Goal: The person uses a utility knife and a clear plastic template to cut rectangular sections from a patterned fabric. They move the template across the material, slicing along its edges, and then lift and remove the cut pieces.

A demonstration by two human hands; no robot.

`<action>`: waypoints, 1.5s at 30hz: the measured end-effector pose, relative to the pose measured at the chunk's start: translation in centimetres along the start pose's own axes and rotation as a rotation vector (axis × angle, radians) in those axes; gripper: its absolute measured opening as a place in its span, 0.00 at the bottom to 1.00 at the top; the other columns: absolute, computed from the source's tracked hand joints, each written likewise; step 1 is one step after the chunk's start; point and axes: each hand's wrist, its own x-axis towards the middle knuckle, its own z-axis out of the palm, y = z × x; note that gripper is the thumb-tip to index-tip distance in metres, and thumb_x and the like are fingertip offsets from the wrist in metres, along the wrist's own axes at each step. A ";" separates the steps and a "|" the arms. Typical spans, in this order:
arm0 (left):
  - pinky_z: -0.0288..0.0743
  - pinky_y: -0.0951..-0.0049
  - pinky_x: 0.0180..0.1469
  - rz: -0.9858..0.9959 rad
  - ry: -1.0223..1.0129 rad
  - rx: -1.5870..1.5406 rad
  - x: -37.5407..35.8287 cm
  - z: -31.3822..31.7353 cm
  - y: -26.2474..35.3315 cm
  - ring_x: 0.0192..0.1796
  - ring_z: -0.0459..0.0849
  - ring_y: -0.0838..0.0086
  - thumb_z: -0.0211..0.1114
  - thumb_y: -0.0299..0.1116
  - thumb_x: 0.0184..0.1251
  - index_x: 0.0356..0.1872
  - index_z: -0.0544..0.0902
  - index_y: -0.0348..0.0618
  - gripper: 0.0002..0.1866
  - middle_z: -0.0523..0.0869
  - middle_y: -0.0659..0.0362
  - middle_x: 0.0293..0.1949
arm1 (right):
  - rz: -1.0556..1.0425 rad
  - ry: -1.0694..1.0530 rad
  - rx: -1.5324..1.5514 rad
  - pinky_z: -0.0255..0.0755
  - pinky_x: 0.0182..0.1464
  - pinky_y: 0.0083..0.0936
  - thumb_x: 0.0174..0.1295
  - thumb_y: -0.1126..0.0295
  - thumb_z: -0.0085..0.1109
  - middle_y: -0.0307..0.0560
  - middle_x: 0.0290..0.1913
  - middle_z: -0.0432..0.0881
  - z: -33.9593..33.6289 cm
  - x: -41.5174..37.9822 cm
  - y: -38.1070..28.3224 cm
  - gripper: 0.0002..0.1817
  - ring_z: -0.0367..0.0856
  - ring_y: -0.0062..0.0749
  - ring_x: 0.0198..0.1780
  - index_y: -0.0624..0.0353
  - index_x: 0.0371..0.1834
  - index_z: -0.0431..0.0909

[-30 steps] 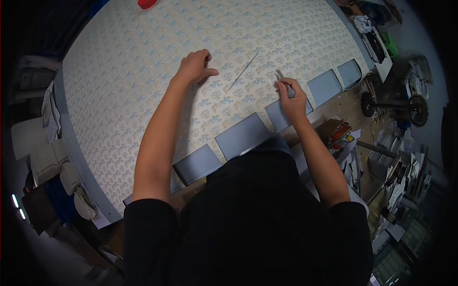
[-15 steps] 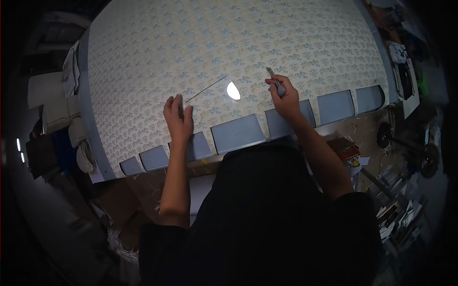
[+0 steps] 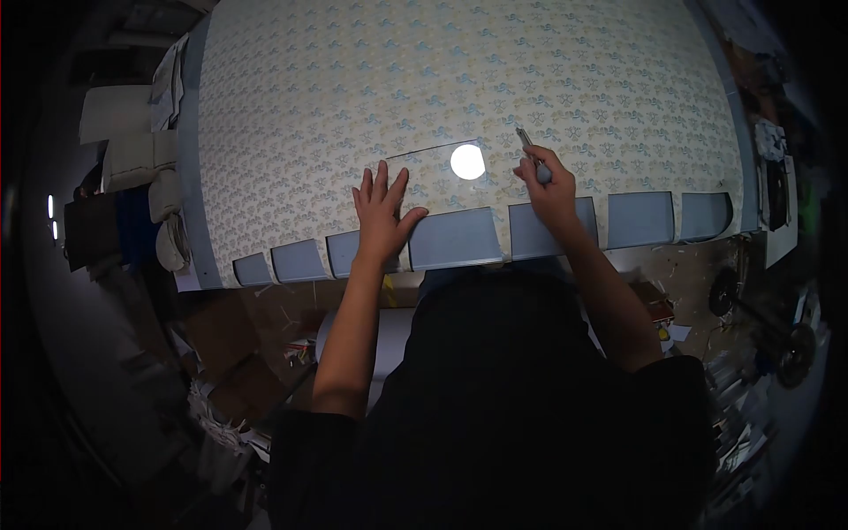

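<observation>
A pale sheet with a small blue and beige floral pattern is spread over the blue-grey table. Along its near edge runs a row of cut-out openings, where the blue-grey surface shows between narrow strips. On the sheet lies a clear flat plate with a dark far edge and a bright round reflection. My left hand rests flat at the plate's left side, fingers spread. My right hand grips a utility knife, its tip pointing away from me, to the right of the plate.
Stacked cushion-like pale pieces stand beyond the table's left end. At the right are a dark barbell-like wheeled bar and piles of papers. Cardboard and scraps lie below the near edge, close to my body.
My left hand has moved right and flattened, with its fingers spread. The clear plate has turned so its far edge slopes less. The knife stays in my right hand; the whole view has shifted.
</observation>
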 end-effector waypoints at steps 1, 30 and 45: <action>0.39 0.29 0.80 0.019 -0.019 -0.008 0.0 -0.1 0.1 0.84 0.49 0.39 0.74 0.59 0.62 0.78 0.73 0.59 0.43 0.57 0.49 0.84 | 0.172 -0.043 0.055 0.82 0.50 0.27 0.72 0.71 0.66 0.51 0.44 0.91 0.0 -0.3 -0.5 0.11 0.91 0.32 0.48 0.60 0.55 0.82; 0.43 0.35 0.82 0.107 0.178 -0.156 -1.6 1.1 -1.3 0.83 0.59 0.47 0.74 0.52 0.65 0.70 0.80 0.48 0.34 0.69 0.46 0.79 | -0.220 -0.107 -0.527 0.66 0.73 0.46 0.58 0.71 0.78 0.55 0.70 0.81 7.9 -5.4 -1.0 0.19 0.69 0.58 0.77 0.57 0.41 0.73; 0.41 0.35 0.82 0.074 0.141 -0.135 -1.5 0.9 0.0 0.83 0.57 0.46 0.74 0.53 0.65 0.70 0.81 0.51 0.34 0.69 0.51 0.79 | -0.196 -0.126 -0.579 0.67 0.72 0.49 0.57 0.70 0.79 0.55 0.72 0.79 6.9 -5.2 -1.1 0.20 0.70 0.58 0.76 0.58 0.43 0.73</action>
